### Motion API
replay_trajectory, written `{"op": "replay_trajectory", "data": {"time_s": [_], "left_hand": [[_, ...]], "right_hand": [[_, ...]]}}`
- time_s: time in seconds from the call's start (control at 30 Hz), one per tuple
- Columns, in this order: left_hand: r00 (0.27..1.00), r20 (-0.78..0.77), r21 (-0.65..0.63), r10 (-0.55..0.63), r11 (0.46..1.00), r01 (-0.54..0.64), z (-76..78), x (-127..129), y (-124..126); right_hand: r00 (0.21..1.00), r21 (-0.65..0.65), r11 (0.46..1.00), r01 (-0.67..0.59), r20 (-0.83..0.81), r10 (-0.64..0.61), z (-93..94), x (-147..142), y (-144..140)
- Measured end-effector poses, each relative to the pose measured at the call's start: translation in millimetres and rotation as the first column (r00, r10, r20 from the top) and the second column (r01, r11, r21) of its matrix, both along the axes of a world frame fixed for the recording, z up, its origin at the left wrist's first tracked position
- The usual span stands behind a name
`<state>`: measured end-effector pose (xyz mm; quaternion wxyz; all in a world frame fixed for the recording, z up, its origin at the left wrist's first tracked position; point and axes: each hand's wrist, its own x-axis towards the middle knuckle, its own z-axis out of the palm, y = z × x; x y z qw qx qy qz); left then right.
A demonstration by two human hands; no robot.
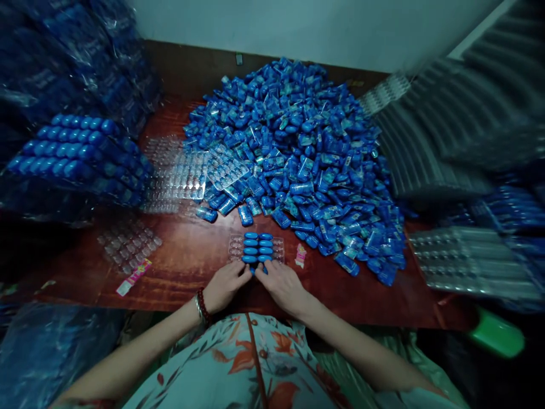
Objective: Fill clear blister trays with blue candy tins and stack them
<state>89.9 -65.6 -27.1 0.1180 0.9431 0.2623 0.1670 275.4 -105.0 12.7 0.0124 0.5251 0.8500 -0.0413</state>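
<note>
Right in front of me on the table is a clear plastic blister tray (pixel 235 245) with two columns of glossy blue packets (pixel 258 243) in its middle. My left hand (pixel 227 282) and my right hand (pixel 284 284) meet at the tray's near edge, one on each side. Fingers of both are curled and closed on blue packets at the near end of the columns, which they partly cover. Beyond the tray rises a large heap of loose blue packets (pixel 293 153). A small pink and white paper piece (pixel 300 255) lies just right of the tray.
Clear empty trays (pixel 174 176) lie left of the heap, and another tray (pixel 130 244) sits nearer, beside a pink strip (pixel 134 277). Stacked filled trays (pixel 76 159) stand at left. Tall stacks of trays (pixel 430 147) line the right, with a green object (pixel 497 334) below.
</note>
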Motion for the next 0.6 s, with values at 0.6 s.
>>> {"op": "replay_trajectory", "data": {"time_s": [0.6], "left_hand": [[0.965,0.143,-0.136,0.222,0.970,-0.203,5.9,14,123]], "right_hand": [[0.757,0.157,0.741,0.653,-0.160,-0.633,-31.0,55,74]]}}
